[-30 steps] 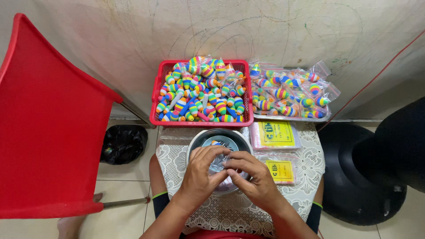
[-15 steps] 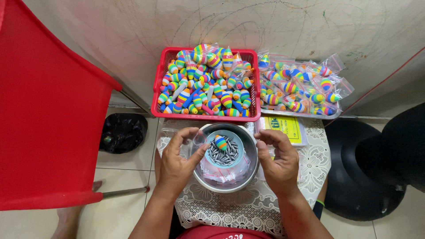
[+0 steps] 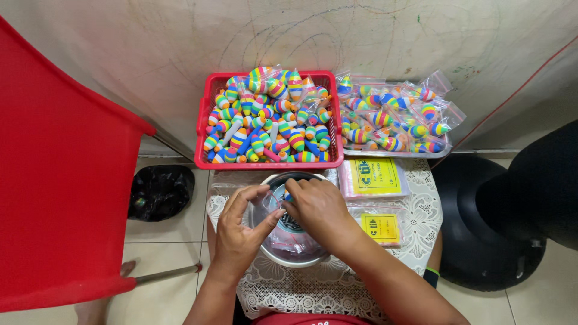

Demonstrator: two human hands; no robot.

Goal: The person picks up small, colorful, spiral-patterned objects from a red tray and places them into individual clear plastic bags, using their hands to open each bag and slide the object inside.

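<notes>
Both hands met over the metal bowl (image 3: 274, 256): left hand (image 3: 241, 232) and right hand (image 3: 316, 207) pinched a clear plastic bag (image 3: 274, 201). Looked light, flimsy, slippery; best gripped at its edges.

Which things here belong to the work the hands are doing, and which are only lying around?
In use:
- left hand and right hand, meeting over the round metal bowl
- small clear plastic bag between them
- red plastic basket of rainbow-striped toy tops
- bagged tops
- packs of clear bags with yellow labels

Lying about:
- red plastic chair
- black plastic bag on the floor
</notes>
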